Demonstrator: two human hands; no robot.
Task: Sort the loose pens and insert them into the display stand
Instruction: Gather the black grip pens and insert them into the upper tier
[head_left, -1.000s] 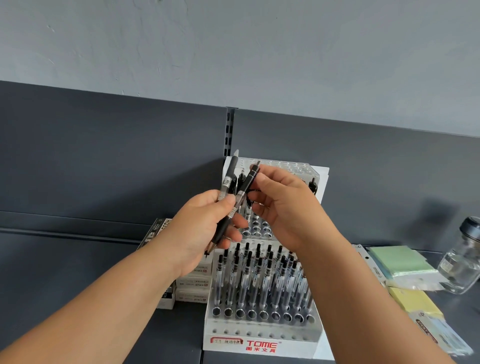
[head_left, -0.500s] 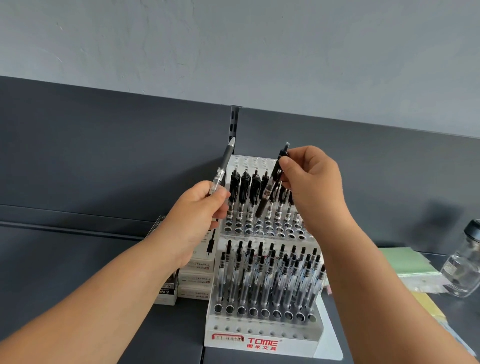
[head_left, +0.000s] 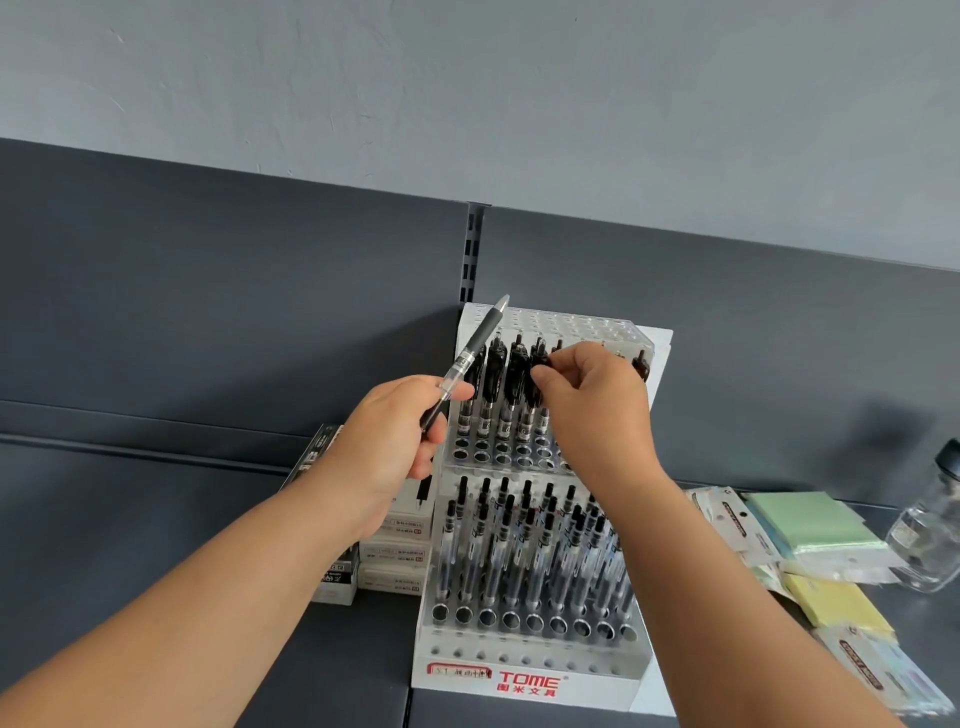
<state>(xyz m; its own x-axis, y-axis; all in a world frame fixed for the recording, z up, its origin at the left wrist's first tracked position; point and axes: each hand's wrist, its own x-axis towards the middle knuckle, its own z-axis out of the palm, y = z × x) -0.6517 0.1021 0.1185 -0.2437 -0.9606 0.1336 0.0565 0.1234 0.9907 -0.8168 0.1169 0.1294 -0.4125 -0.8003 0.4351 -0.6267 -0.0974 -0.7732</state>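
A clear tiered display stand (head_left: 524, 670) with a red TOME label stands on the dark shelf, with several black pens in its upper and lower rows. My left hand (head_left: 387, 447) grips a loose black-and-clear pen (head_left: 470, 358) that points up and to the right, just left of the stand. My right hand (head_left: 592, 402) is at the stand's upper row and pinches the top of a black pen (head_left: 540, 364) that stands among the others there. Its lower part is hidden among its neighbours.
Stacked pen boxes (head_left: 395, 545) sit left of the stand. To the right lie green (head_left: 810, 519) and yellow (head_left: 836, 605) sticky-note pads, packaged items (head_left: 878, 670) and a clear glass jar (head_left: 930, 530). A dark back panel (head_left: 234, 312) rises behind the shelf.
My right hand has carried its pen down from above the stand into the upper row. My left hand has stayed left of the stand, and its pen is tilted more to the right.
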